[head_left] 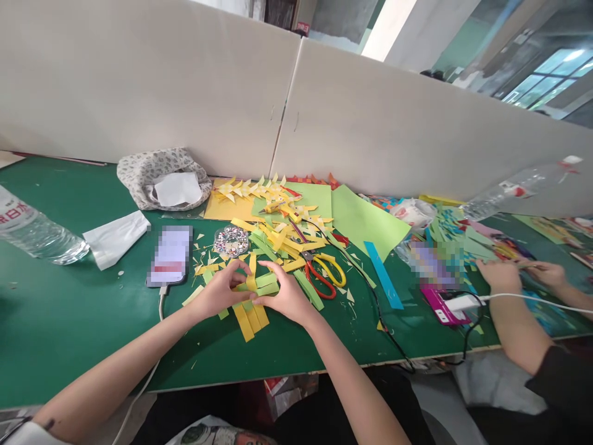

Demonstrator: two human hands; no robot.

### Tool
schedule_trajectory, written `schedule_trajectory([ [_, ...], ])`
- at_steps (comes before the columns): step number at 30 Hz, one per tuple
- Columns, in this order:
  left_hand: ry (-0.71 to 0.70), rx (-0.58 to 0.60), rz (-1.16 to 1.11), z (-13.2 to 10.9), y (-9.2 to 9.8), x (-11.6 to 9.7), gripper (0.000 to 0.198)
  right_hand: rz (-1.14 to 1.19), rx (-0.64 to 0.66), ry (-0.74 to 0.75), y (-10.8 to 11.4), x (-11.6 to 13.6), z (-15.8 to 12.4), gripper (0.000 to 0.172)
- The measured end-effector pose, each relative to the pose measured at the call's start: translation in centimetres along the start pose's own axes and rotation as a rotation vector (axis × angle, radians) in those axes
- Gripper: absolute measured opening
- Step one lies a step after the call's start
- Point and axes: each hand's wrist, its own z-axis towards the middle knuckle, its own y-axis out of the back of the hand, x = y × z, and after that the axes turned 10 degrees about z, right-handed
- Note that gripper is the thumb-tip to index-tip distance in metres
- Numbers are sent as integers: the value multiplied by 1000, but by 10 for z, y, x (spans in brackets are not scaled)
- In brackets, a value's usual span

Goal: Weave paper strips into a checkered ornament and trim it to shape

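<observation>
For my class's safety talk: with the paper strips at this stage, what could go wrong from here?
The yellow and green paper strips sit between the left hand and the right hand; they might shift if the grip loosens. The scissors lie close beside the right hand, so a careless reach could catch them. The black cord runs to the green table's front edge and might get snagged.

The green table (60, 321) carries, at left, a water bottle (41, 232), white paper (115, 240) and a phone (170, 256), with a patterned cloth bag (134, 179) farther back; at the middle lie yellow and green paper strips (309, 292), scissors (323, 295) and a clear dish (231, 241) of what look like beads; to the right, a blue strip (383, 275) and a magenta box (436, 306)
</observation>
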Motion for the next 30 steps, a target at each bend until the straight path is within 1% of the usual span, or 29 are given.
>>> schedule_trajectory([
  [2, -39, -108, 48, -1, 2, -2, 33, 38, -50, 20, 1, 0, 1, 78],
  [3, -65, -204, 80, -1, 5, -2, 34, 72, -88, 43, 2, -1, 1, 79],
  [5, -159, -460, 199, -3, 12, 1, 37, 178, -192, 85, 7, -3, 4, 75],
  [6, -239, -609, 289, -5, 16, 4, 39, 254, -239, 82, 9, -4, 6, 70],
  [7, -364, -719, 416, -6, 20, 6, 42, 341, -261, 55, 11, -5, 7, 64],
  [8, -544, -747, 550, -7, 23, 9, 45, 431, -255, 6, 12, -6, 9, 58],
  [9, -732, -724, 678, -8, 25, 10, 48, 512, -223, -59, 12, -6, 10, 54],
  [10, -851, -642, 791, -9, 26, 11, 50, 571, -174, -127, 11, -7, 11, 52],
  [11, -918, -539, 890, -9, 24, 11, 49, 601, -121, -186, 9, -8, 11, 50],
  [13, -961, -363, 983, -8, 18, 10, 49, 583, -59, -251, 5, -9, 11, 47],
  [15, -912, -197, 1024, -6, 11, 9, 51, 535, -51, -238, 1, -12, 10, 51],
  [17, -824, -84, 1028, -3, 5, 8, 50, 497, -71, -190, -1, -15, 10, 55],
  [19, -758, -30, 987, -2, 4, 6, 54, 436, -83, -152, 0, -18, 11, 49],
  [21, -739, -18, 901, -3, 6, 5, 63, 330, -101, -122, 1, -19, 11, 42],
  [22, -739, -27, 849, -4, 8, 5, 63, 270, -107, -109, 1, -20, 11, 40],
  [23, -734, -58, 796, -4, 9, 5, 59, 212, -110, -95, 2, -19, 11, 39],
  [24, -721, -119, 744, -5, 10, 5, 53, 154, -116, -80, 2, -19, 11, 38],
  [26, -664, -317, 642, -4, 10, 7, 42, 24, -154, -39, 3, -18, 10, 35],
  [27, -620, -417, 593, -3, 10, 8, 39, -51, -197, -8, 3, -18, 9, 33],
  [28, -568, -491, 546, -2, 9, 9, 38, -125, -252, 29, 4, -18, 9, 29],
  [29, -514, -532, 506, -1, 9, 10, 37, -191, -308, 69, 5, -18, 8, 26],
  [30, -460, -543, 485, 0, 9, 10, 35, -241, -351, 106, 6, -19, 8, 22],
])
